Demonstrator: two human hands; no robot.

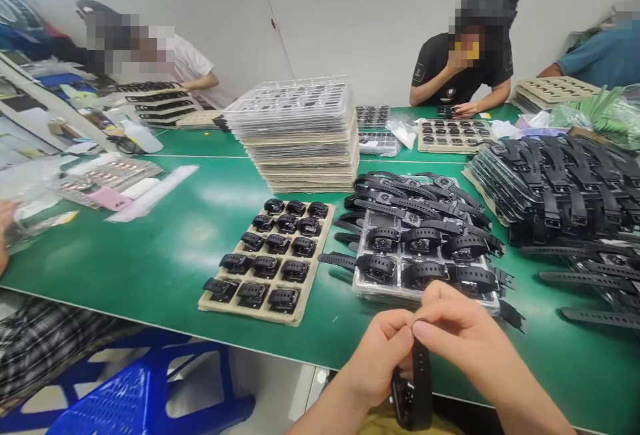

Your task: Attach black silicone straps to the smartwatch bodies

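One black watch [401,400], its strap [423,385] pinched by my left hand [377,355] and right hand [457,325]; near them, one clear watch-filled tray [383,294].

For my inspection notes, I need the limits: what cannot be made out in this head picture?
Head view: upper end of the held black perforated watch strap, hidden by the left hand and right hand.
Head view: some long black straps at far right, cut off by the picture's edge.
Head view: markings on black watches in the beige rectangular tray, too small.
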